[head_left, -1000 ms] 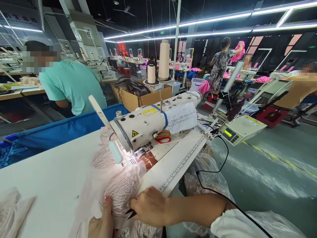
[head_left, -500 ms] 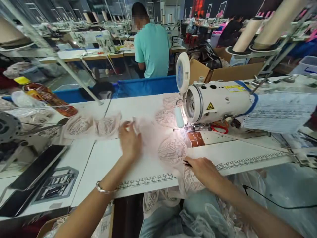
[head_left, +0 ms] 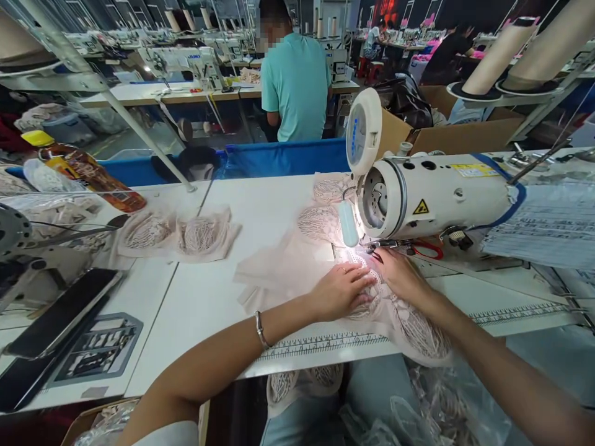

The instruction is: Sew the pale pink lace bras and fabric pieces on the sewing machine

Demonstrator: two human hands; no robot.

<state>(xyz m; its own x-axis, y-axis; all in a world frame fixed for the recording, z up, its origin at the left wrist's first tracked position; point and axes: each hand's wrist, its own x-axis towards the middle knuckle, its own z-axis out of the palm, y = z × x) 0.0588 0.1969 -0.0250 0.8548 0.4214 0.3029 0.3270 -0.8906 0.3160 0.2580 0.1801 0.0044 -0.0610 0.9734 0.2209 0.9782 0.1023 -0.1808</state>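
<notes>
My left hand (head_left: 343,288) lies flat on a pale pink lace piece (head_left: 416,325), its fingers spread a little toward the machine's needle area. At the lit needle area of the white sewing machine (head_left: 437,192), my right hand (head_left: 395,269) has its fingers closed round a small dark pointed tool (head_left: 377,256), over the lace. The lace piece hangs over the table's front edge below my right wrist. Sheer pink fabric (head_left: 283,263) spreads left of my left hand. More lace cups (head_left: 318,222) lie just behind, beside the machine head.
Another pair of lace cups (head_left: 199,234) rests on the table's left part, near a bottle (head_left: 93,170) and a phone (head_left: 62,313). Red scissors (head_left: 428,249) lie under the machine arm. Thread cones (head_left: 499,57) stand at the right. A person in a teal shirt (head_left: 296,87) sits beyond.
My left hand has moved right, away from the left lace cups and onto the fabric at the machine. My right hand has moved forward to the needle area, and the lace has shifted right.
</notes>
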